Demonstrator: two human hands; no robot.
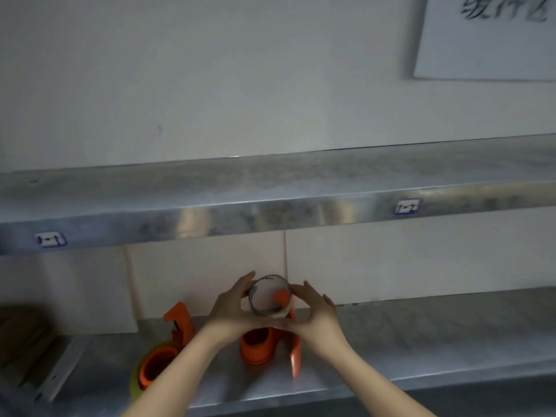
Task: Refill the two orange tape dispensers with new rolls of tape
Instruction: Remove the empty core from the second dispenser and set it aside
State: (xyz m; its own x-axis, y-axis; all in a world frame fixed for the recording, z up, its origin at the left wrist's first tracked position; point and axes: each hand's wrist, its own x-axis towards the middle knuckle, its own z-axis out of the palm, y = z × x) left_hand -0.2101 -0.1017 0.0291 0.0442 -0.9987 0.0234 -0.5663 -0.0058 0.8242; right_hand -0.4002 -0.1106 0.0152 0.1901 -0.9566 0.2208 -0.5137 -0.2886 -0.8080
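Both my hands hold a thin, nearly empty tape ring (270,295) upright above the lower shelf. My left hand (230,308) grips its left side and my right hand (313,311) its right side. Through the ring an orange part shows. Right under my hands stands one orange tape dispenser (260,346) with its round hub facing me. A second orange tape dispenser (168,347) lies to the left, with a yellowish roll of tape (137,379) around its hub. My left forearm covers part of it.
A steel lower shelf (421,341) carries the dispensers. A steel upper shelf (270,191) with small labels (408,206) overhangs it. White boards (90,290) lean at the back. Dark brown objects (21,335) sit at far left. A paper sign (487,37) hangs on the wall.
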